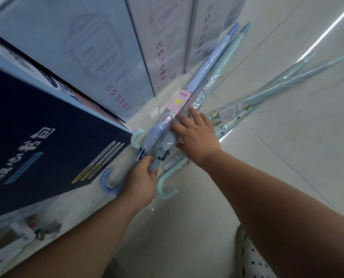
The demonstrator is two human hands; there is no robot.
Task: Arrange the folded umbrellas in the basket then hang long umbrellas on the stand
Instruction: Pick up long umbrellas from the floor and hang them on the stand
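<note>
Several long umbrellas in clear plastic sleeves lie on the pale floor. A blue umbrella with a pink tag runs up toward the boxes, and its blue hook handle lies by the dark box. Beside it lies a mint umbrella. Another mint umbrella points right. My left hand grips the umbrella shafts just above the handles. A mint hook handle curls to its right. My right hand lies flat, fingers spread, on the wrapped umbrellas. No basket or stand is in view.
A dark blue box with white lettering stands at the left. Tall pale boxes line the wall behind the umbrellas. Tiled floor stretches to the right. Small metal parts lie at the lower left.
</note>
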